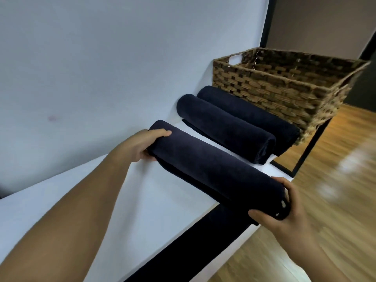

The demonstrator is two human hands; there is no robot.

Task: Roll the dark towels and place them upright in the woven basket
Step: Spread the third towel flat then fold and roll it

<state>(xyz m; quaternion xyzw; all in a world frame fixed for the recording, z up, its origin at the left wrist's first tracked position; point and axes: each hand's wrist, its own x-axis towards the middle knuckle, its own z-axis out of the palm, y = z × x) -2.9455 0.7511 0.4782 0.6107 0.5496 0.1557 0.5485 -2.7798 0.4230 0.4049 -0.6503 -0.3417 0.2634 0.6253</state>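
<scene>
The basket [264, 86] stands at the far end of the desk, and none of the part of its inside that shows holds a towel. Two finished rolls lie on their sides just beside it: the far roll [254, 112] touches the basket's wall, and the middle roll [223, 125] lies against that one. The near towel [213, 169] is a third roll, lying across the desk apart from the other two, with a flat layer of cloth under it, so its rolling looks nearly finished. The left hand [142, 145] grips its far end by the wall, thumb curled over the top. The right hand [284, 218] grips the near end, which juts past the desk's edge, with fingers wrapped round it. By my reading the rolling is about done for three towels, and the whole placing step is left: each roll has yet to be stood on end in the basket.

A pale wall [122, 58] runs along the left, with a faint pink mark on it. The desk [142, 210] has a white top and a black frame. To the right lies a wooden floor [335, 200], blurred, with a darker wall beyond.
</scene>
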